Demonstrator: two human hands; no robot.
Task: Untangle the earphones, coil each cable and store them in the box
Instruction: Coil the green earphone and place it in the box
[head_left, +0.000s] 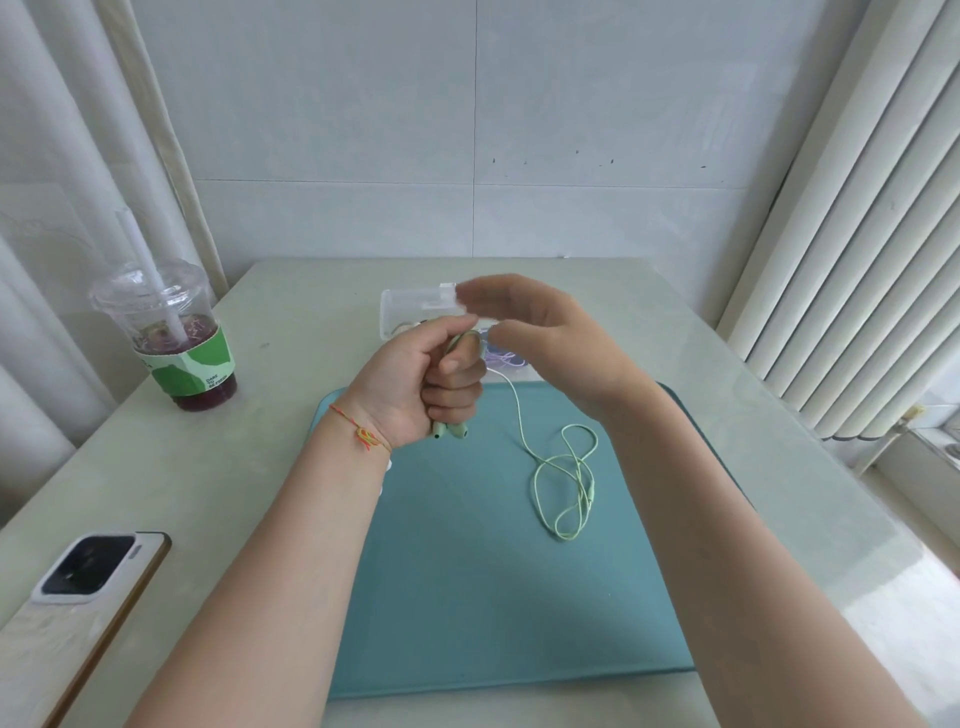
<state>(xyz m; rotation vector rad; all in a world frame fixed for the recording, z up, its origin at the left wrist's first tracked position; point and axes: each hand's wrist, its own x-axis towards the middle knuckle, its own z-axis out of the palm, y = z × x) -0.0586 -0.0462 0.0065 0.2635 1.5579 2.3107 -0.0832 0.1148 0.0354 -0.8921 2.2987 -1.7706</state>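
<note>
My left hand (434, 374) is a fist over the teal mat, gripping the pale green earphones; the two earbuds (451, 430) stick out below the fist. From the fist the green cable (566, 478) runs right and down to a loose tangle on the mat. My right hand (540, 332) hovers just right of the left, blurred, fingers stretched toward the fist; whether it pinches the cable is unclear. Behind both hands stands a clear plastic box (410, 306), partly hidden. A purple cable (506, 358) shows beside it under my right hand.
The teal mat (467, 597) covers the middle of the pale table. A lidded iced drink cup with a straw (171, 338) stands at the left. A phone (83, 582) lies face down at the near left edge. White blinds hang at the right.
</note>
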